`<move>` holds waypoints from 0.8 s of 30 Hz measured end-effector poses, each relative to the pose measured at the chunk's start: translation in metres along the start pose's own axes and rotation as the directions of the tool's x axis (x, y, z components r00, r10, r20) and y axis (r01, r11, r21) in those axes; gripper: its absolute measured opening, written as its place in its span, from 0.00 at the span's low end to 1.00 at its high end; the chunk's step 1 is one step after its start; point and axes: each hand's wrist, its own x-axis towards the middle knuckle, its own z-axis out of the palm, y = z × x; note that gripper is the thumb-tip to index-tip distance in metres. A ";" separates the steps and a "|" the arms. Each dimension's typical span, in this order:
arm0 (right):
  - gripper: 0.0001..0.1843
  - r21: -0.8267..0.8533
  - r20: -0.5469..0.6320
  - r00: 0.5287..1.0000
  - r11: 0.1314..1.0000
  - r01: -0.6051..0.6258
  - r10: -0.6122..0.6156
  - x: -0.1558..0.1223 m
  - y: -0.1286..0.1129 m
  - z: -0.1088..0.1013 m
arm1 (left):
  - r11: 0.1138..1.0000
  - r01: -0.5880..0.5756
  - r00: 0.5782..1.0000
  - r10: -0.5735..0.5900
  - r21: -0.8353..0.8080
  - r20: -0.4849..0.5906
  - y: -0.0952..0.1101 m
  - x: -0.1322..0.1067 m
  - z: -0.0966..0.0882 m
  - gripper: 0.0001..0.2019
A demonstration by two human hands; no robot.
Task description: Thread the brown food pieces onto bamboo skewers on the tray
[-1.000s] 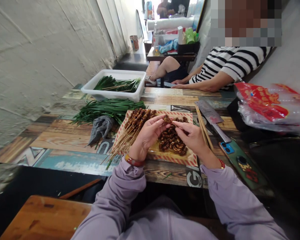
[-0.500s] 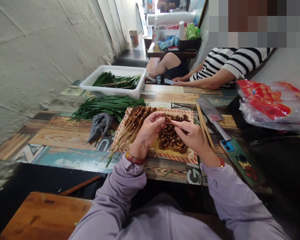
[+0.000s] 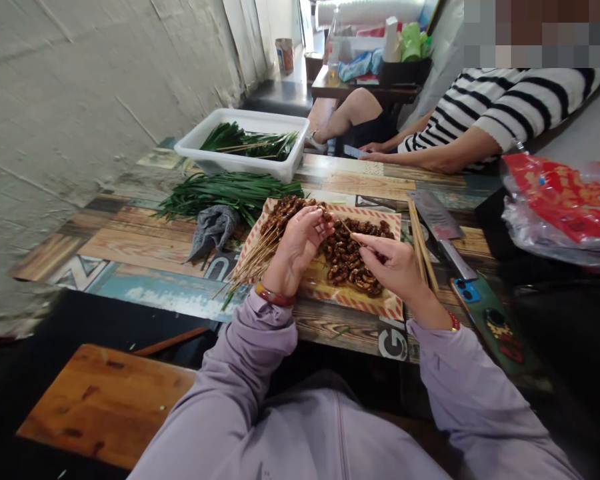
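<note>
A paper-lined tray [image 3: 347, 300] on the wooden table holds a heap of loose brown glazed pieces [image 3: 350, 257] and, at its left, a pile of filled skewers [image 3: 275, 227]. My left hand [image 3: 297, 250] hovers over the tray, fingers pinched on a brown piece at the tip of a thin bamboo skewer [image 3: 344, 225]. My right hand [image 3: 397, 267] is closed on the other end of that skewer, just right of the heap. Both wrists wear red bracelets.
Loose green chives [image 3: 220, 193] and a grey cloth [image 3: 213, 227] lie left of the tray; a white tub [image 3: 220, 160] of chives stands behind. Bare skewers [image 3: 423, 247], a cleaver [image 3: 437, 220] and a phone [image 3: 490, 323] lie to the right. A person in stripes [image 3: 500, 110] sits opposite.
The hands have drawn slightly apart, so the skewer now shows between them. The view has shifted a little; the table scene is otherwise as before.
</note>
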 end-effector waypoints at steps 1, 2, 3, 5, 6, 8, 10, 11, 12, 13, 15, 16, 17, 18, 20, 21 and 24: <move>0.18 -0.008 0.012 1.000 1.000 -0.007 0.007 -0.001 -0.001 0.000 | 1.000 0.007 1.000 -0.007 -0.002 -0.006 0.000 0.000 0.000 0.09; 0.19 -0.019 0.024 1.000 1.000 -0.013 0.013 -0.001 -0.001 0.001 | 1.000 0.018 1.000 -0.018 -0.002 -0.013 0.000 0.000 -0.001 0.09; 0.21 -0.036 0.035 0.999 0.999 -0.016 0.017 -0.002 -0.001 0.002 | 1.000 0.030 0.999 -0.030 -0.003 -0.022 0.000 0.000 0.000 0.08; 0.22 -0.078 0.051 0.999 0.997 -0.013 0.017 -0.004 -0.001 0.004 | 0.998 0.058 0.998 -0.058 -0.008 -0.040 0.000 0.001 0.000 0.07; 0.23 -0.097 0.057 0.998 0.995 -0.007 0.012 -0.004 -0.001 0.005 | 0.997 0.070 0.996 -0.071 -0.012 -0.046 0.000 0.001 0.000 0.06; 0.24 -0.122 0.074 0.997 0.992 0.015 -0.006 -0.006 0.000 0.006 | 0.996 0.090 0.994 -0.091 -0.022 -0.053 0.000 0.001 0.000 0.05; 0.24 -0.128 0.088 0.996 0.991 0.031 -0.020 -0.006 -0.001 0.007 | 0.995 0.101 0.993 -0.102 -0.026 -0.053 0.000 0.001 0.001 0.04; 0.24 -0.131 0.091 0.996 0.991 0.036 -0.024 -0.006 -0.001 0.007 | 0.994 0.104 0.993 -0.105 -0.025 -0.055 0.000 0.001 0.002 0.04; 0.24 -0.134 0.091 0.995 0.990 0.039 -0.027 -0.006 -0.001 0.007 | 0.994 0.105 0.993 -0.106 -0.022 -0.056 0.000 0.000 0.002 0.04; 0.24 -0.136 0.089 0.996 0.990 0.041 -0.029 -0.006 -0.001 0.007 | 0.994 0.105 0.993 -0.106 -0.018 -0.055 0.000 0.000 0.003 0.04; 0.24 -0.136 0.085 0.996 0.989 0.049 -0.038 -0.006 -0.001 0.007 | 0.995 0.097 0.994 -0.097 -0.006 -0.045 -0.001 -0.001 0.004 0.05; 0.24 -0.136 0.085 0.995 0.989 0.054 -0.043 -0.006 -0.001 0.007 | 0.996 0.092 0.995 -0.092 0.001 -0.034 -0.001 -0.002 0.004 0.06; 0.23 -0.138 0.087 0.995 0.989 0.058 -0.047 -0.006 -0.001 0.007 | 0.996 0.087 0.996 -0.087 0.006 -0.023 -0.001 -0.002 0.004 0.06; 0.23 -0.144 0.089 0.995 0.988 0.059 -0.046 -0.006 -0.001 0.007 | 0.997 0.081 0.997 -0.081 0.011 -0.015 -0.001 -0.002 0.004 0.07; 0.23 -0.158 0.095 0.995 0.986 0.053 -0.038 -0.006 -0.001 0.007 | 0.998 0.066 0.998 -0.066 0.018 -0.010 -0.001 -0.002 0.003 0.08; 0.23 -0.163 0.098 0.995 0.985 0.048 -0.033 -0.006 -0.001 0.007 | 0.998 0.058 0.998 -0.058 0.020 -0.012 -0.001 -0.002 0.002 0.08; 0.24 -0.169 0.093 0.995 0.985 0.042 -0.027 -0.007 0.000 0.008 | 0.999 0.040 0.999 -0.040 0.023 -0.017 -0.001 -0.001 0.002 0.09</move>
